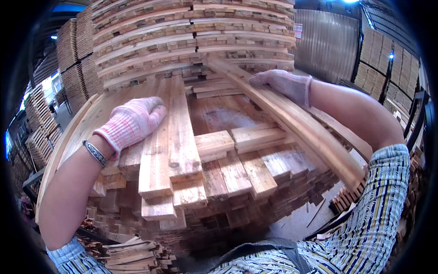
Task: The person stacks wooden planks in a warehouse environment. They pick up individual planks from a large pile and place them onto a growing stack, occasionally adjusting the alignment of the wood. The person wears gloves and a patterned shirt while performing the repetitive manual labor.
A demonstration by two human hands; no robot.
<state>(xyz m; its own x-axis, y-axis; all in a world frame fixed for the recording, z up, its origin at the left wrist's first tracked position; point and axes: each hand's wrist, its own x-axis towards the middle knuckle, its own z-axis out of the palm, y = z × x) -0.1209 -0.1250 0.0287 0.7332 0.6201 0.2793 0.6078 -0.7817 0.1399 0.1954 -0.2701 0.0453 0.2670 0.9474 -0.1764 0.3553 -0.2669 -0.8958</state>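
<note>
My left hand [137,119], in a pink and white knit glove, lies on the row of planks at the left with its fingers curled down on a wooden plank [157,157]. Alongside it, a slightly raised plank [181,132] runs away from me. My right hand [286,86], gloved too, is closed over the far part of a long wooden plank [301,123]. That plank is tilted and slants from the far middle toward my right forearm, blurred in places. Between my hands, short cross pieces [214,142] lie over a lower layer of planks [255,176].
A tall stack of layered boards [191,36] rises right behind the work. More stacks stand at the far left [75,55] and far right [376,59]. A grey corrugated panel [326,43] stands at the back right. Loose wood strips [132,255] lie low at the left.
</note>
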